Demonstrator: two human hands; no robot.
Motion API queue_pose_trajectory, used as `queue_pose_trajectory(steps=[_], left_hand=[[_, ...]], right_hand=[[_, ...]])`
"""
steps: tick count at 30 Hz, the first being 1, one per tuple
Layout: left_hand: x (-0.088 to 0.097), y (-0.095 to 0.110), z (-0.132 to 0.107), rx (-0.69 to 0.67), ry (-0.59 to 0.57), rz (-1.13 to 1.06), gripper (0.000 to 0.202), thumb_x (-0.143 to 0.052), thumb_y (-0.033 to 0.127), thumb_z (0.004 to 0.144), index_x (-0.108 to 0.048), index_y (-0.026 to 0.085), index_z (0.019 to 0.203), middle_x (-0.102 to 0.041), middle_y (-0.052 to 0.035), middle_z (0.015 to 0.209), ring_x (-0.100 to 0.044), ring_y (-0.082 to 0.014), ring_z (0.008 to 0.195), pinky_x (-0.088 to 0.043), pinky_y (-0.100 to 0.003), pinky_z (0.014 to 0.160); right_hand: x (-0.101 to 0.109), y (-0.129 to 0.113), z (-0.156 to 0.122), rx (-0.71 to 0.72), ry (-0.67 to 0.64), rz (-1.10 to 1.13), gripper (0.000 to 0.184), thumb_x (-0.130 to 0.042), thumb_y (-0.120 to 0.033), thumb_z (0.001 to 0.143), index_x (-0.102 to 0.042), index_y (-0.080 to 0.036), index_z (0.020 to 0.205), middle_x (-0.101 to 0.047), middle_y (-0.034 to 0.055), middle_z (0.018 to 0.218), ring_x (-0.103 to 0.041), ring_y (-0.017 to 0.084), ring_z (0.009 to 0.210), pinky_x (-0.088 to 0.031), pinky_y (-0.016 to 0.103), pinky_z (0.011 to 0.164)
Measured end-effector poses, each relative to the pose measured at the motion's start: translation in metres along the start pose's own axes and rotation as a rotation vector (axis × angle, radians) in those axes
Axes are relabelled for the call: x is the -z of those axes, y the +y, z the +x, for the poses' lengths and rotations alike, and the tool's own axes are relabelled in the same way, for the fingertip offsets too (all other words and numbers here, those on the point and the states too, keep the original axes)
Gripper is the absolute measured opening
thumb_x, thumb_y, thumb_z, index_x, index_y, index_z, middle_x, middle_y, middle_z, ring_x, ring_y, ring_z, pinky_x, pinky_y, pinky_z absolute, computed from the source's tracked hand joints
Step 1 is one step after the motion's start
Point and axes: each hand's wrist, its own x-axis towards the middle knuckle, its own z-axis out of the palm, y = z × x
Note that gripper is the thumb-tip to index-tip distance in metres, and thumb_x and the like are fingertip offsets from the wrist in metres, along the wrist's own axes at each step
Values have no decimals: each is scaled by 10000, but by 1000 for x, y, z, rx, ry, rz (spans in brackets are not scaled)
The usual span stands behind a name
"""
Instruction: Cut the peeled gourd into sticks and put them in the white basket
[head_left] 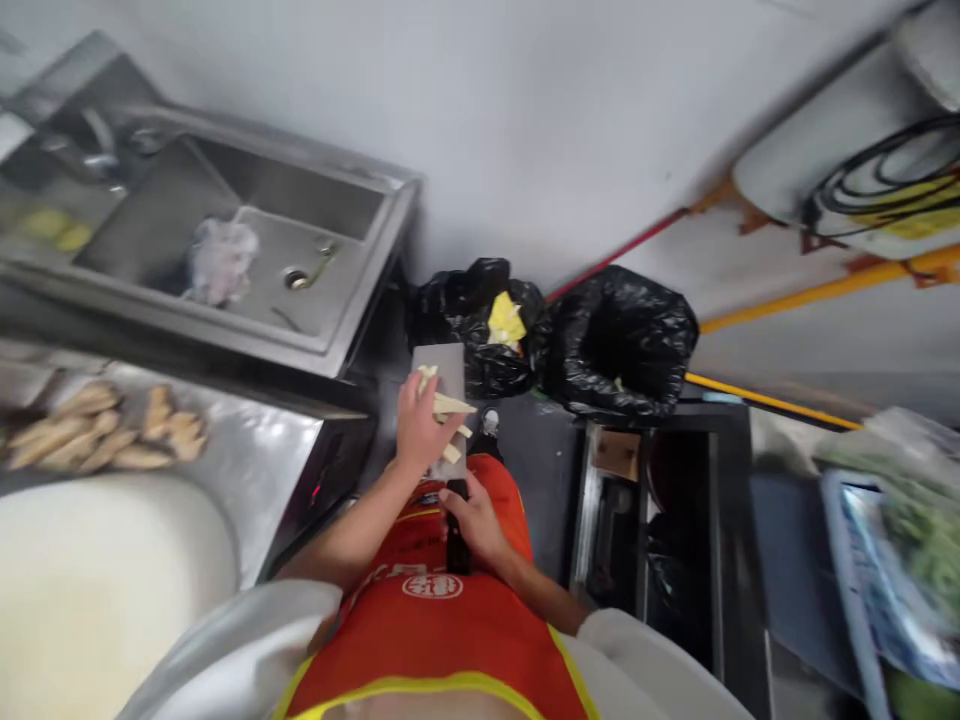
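The knife (451, 375) is in front of the body, with its long axis running almost straight away from the apron (465, 640): the black handle is at the near end, and the wide grey blade is at the far end, turned a little to the left. The right hand (480, 522) is closed around the handle, close to the apron. The left hand (421, 430) is farther forward, on the left side of the blade, and its fingers are bent over the pale strips (452, 404), so it seems to grasp them against the metal; how firmly it presses, I cannot tell. The strips lie on the blade and cross its long axis, with their ends pointing to the right, and at least one end reaches beyond the right edge. So the left hand is the nearer one to the strips, while the right hand is behind them, toward the body. The left bag (491, 368), black and with yellow scraps (506, 320) in it, is just beyond and to the right of the blade's far end; whether the blade touches it, I cannot say. The right bag (622, 340) is farther to the right. The sink (360, 320) is ahead on the left, apart from both hands.
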Motion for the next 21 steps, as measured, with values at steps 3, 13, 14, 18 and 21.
queue_pose_trajectory(steps=[3, 13, 14, 18, 21], left_hand=[[-127, 77, 68, -124, -283, -82, 639, -734, 515, 831, -613, 156, 1345, -503, -183, 1469, -464, -334, 1410, -379, -467, 1202], [-441, 212, 153, -491, -1066, -126, 524, -473, 520, 1008, -553, 292, 1473, -243, -82, 1694, -217, -322, 1566, -199, -509, 1274], [-460, 219, 159, -480, -1108, -100, 519, -410, 516, 1031, -512, 321, 1502, -234, -60, 1699, -200, -313, 1572, -188, -518, 1274], [-510, 241, 195, -414, -1136, 16, 547, -330, 528, 1046, -406, 358, 1561, -200, -17, 1711, -135, -302, 1587, -143, -535, 1280], [-513, 249, 218, -345, -1021, 113, 548, -347, 508, 1043, -520, 259, 1500, -251, -79, 1693, -156, -332, 1577, -112, -547, 1282]], right_hand=[[99, -39, 20, 70, 286, 171, 314, -686, -449, 757, -474, -247, 870, -557, -90, 573, -502, 118, 426, -398, 238, 426], [380, -163, 100, -25, 739, 400, 256, -689, -293, 557, -508, -228, 726, -569, -69, 533, -494, 111, 438, -416, 232, 417], [393, -168, 95, -38, 741, 389, 250, -696, -295, 561, -510, -224, 712, -571, -63, 533, -493, 110, 433, -410, 233, 412], [403, -173, 36, -84, 696, 306, 258, -733, -354, 634, -531, -217, 718, -551, -56, 516, -501, 118, 412, -395, 237, 407], [392, -161, -22, -94, 762, 261, 330, -762, -426, 657, -522, -226, 764, -557, -61, 557, -502, 117, 415, -404, 244, 410]])
